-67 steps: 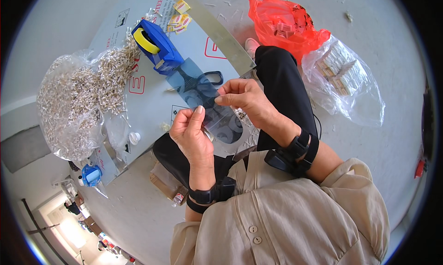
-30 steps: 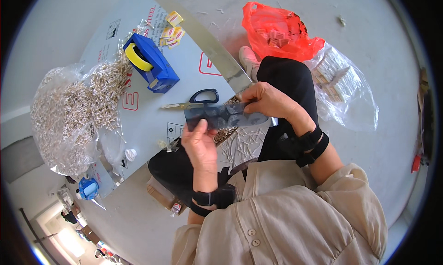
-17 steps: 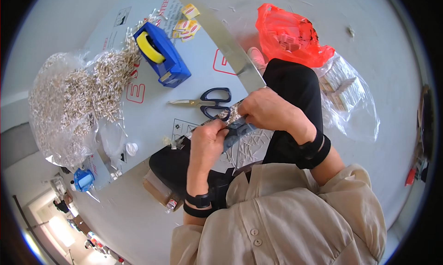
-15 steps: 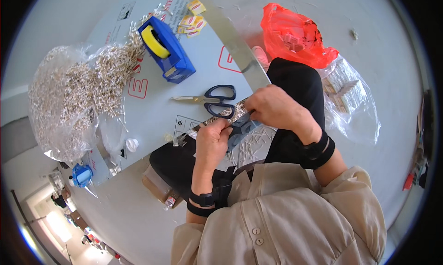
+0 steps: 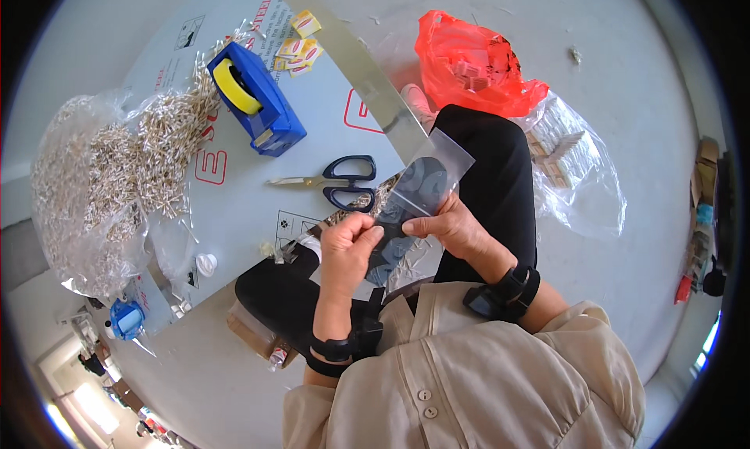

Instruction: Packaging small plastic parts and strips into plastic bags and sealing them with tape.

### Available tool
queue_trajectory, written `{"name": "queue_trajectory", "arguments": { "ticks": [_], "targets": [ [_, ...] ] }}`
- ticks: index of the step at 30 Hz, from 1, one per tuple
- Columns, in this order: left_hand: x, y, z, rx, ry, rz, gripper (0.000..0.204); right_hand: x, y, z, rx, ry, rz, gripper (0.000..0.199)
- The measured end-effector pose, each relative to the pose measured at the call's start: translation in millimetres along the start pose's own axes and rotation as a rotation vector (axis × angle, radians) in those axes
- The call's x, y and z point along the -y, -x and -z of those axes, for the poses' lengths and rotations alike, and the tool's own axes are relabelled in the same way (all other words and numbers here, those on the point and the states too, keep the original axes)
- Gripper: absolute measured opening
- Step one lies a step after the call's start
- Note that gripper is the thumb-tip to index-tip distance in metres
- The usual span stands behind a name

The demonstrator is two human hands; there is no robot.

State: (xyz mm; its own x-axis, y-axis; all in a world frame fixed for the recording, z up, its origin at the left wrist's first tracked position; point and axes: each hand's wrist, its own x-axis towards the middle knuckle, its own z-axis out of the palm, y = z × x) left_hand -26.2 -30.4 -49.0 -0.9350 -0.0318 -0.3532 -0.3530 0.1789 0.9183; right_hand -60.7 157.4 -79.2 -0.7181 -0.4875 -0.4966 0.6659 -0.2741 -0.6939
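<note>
1. pale grey floor runs all round, and a flat printed cardboard sheet [image 5: 312,128] on it serves as the worktop.
2. nearest, the left hand [image 5: 348,250] is raised over the lap, wrist bent, fingertips pinched narrow at the lower edge of a small clear plastic bag [image 5: 418,191].
3. the right hand [image 5: 453,226] grips the bag's side, thumb on top; best to keep that hold firm so the mouth stays steady.
4. scissors [image 5: 332,182] lie at the sheet's near edge.
5. farther, a blue tape dispenser [image 5: 254,97], and a heap of small metal parts [image 5: 109,175] at the left edge.
</note>
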Motion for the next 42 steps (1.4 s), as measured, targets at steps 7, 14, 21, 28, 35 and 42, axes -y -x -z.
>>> {"name": "queue_trajectory", "arguments": {
  "ticks": [7, 14, 21, 28, 35, 42],
  "targets": [
    [-10, -12, -9, 0.121, -0.176, -0.041, 0.008, 5, 0, 25, -0.261, 0.001, 0.116, 0.013],
    [-8, -33, -9, 0.087, -0.177, -0.042, 0.008, 4, 3, 39, -0.265, 0.038, 0.115, 0.012],
    [-18, -45, -23, 0.239, -0.183, -0.063, 0.016, 3, -4, 41, -0.276, -0.133, 0.086, 0.009],
    [-17, -57, -30, 0.187, -0.238, -0.031, 0.009, 6, -3, 48, -0.279, -0.24, 0.037, 0.009],
    [-16, -114, -25, -0.034, -0.514, -0.16, 0.011, -4, -4, 60, -0.241, -0.181, 0.022, 0.011],
    [-31, -158, -35, -0.004, -0.899, -0.023, 0.032, -8, -4, 61, -0.25, -0.093, 0.038, 0.007]
  ]
}}
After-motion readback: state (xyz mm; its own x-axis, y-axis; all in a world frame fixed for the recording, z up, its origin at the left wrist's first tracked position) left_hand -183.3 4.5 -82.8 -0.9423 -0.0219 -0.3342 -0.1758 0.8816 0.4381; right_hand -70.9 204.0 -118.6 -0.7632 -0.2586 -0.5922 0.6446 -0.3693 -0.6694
